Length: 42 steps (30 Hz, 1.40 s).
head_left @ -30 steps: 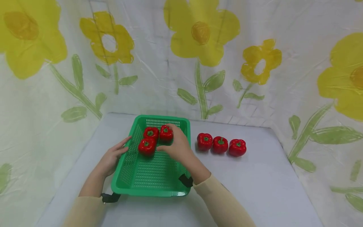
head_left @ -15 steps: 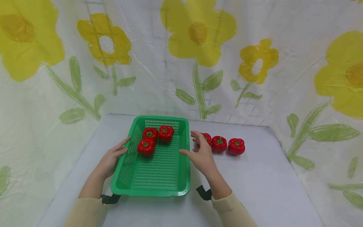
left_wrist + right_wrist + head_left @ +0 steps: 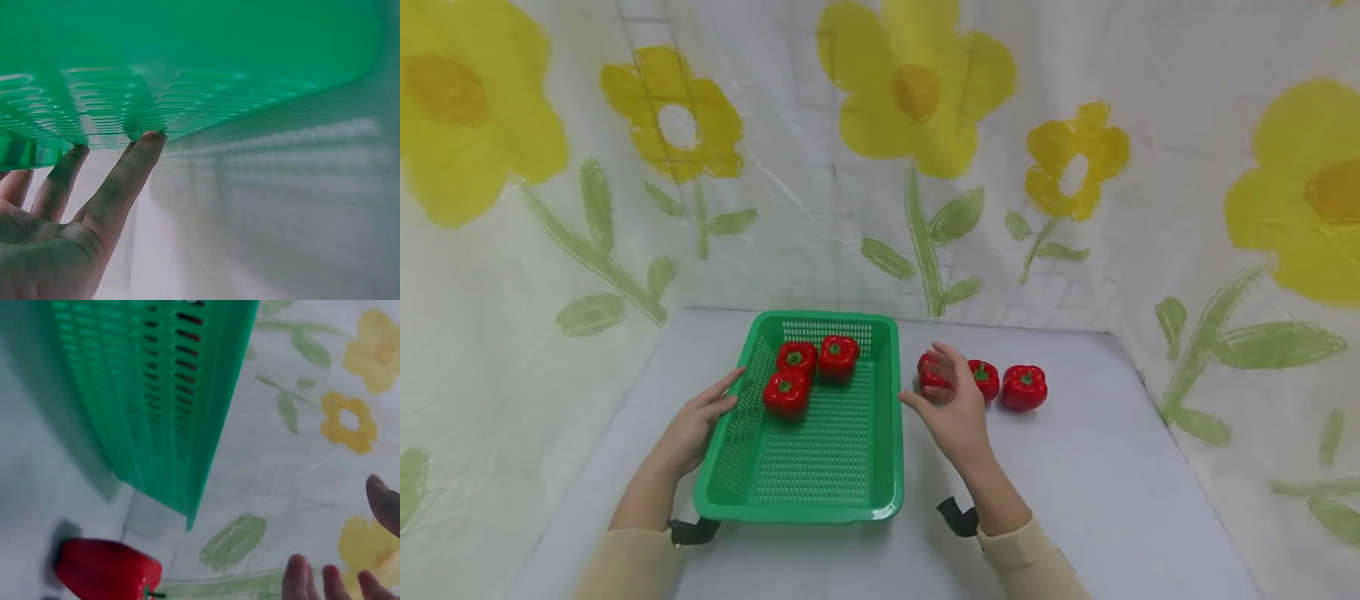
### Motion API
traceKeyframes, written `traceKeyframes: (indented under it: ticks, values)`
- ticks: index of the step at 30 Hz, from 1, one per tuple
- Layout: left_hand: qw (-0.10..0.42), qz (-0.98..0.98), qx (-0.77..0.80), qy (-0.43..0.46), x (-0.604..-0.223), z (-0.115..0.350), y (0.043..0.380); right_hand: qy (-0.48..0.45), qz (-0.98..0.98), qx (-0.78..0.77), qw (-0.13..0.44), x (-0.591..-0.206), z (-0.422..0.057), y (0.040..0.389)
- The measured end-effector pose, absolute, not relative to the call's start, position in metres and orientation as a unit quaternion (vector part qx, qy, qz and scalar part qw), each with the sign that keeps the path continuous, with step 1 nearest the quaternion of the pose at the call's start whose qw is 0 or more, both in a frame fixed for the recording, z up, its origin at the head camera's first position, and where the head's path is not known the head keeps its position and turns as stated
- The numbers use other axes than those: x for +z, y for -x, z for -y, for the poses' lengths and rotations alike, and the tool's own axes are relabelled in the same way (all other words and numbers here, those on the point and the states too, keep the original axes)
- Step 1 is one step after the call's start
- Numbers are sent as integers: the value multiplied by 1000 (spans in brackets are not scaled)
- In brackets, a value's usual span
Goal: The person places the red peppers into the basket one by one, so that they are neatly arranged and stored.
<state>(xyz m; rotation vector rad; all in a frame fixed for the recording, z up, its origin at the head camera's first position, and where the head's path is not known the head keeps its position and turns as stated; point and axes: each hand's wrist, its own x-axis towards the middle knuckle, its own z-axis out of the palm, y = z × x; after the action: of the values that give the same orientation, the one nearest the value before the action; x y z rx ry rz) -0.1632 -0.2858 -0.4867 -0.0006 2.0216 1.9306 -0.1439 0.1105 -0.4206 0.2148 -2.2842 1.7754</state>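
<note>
A green plastic basket (image 3: pixel 797 511) with slotted walls stands left of centre in the head view. In its back half sit three red bell peppers (image 3: pixel 787 395), stems up. My left hand (image 3: pixel 688 429) rests at the basket's left side; its fingertips (image 3: pixel 153 139) touch the slotted wall in the left wrist view. To the right of the basket, my right hand (image 3: pixel 958 421) hovers at the leftmost of three more bell peppers (image 3: pixel 1025 388), partly covering it. Thumb and fingers are spread apart with nothing between them. A red pepper (image 3: pixel 106 569) shows below the basket wall in the right wrist view.
Everything stands on a white table (image 3: pixel 1097 483). Behind it and at both sides hangs a white curtain (image 3: pixel 805 242) painted with yellow flowers. The basket's right rim (image 3: pixel 897 417) rises between the right hand and the peppers inside.
My right hand let go of a bell pepper in the basket's back, moved right over the rim, and came to the leftmost pepper outside. My left hand stayed at the basket.
</note>
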Motion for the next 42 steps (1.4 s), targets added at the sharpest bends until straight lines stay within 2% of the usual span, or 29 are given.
traceKeyframes:
  ticks: [4,11,19,22,29,35,38,42]
  values:
    - [164,-715,679,-1,-488,287,161,-82,774,606,164,-416,-121,147]
    - [163,-715,680,-8,-486,289,160,-70,791,574,200,-396,-138,137]
    - [164,-713,682,-14,-482,286,159,-71,781,546,295,-409,-177,144]
    - [163,-714,681,-16,-482,286,160,-58,787,535,302,-417,-198,150]
    - [160,-720,675,-17,-482,286,162,4,824,504,259,-463,-247,172]
    - [162,-718,676,-16,-484,285,163,38,841,496,215,-492,-266,176]
    - [165,-717,677,-17,-485,285,164,50,853,492,168,-499,-278,182]
    - [166,-716,678,-17,-487,285,165,55,859,503,78,-506,-295,190]
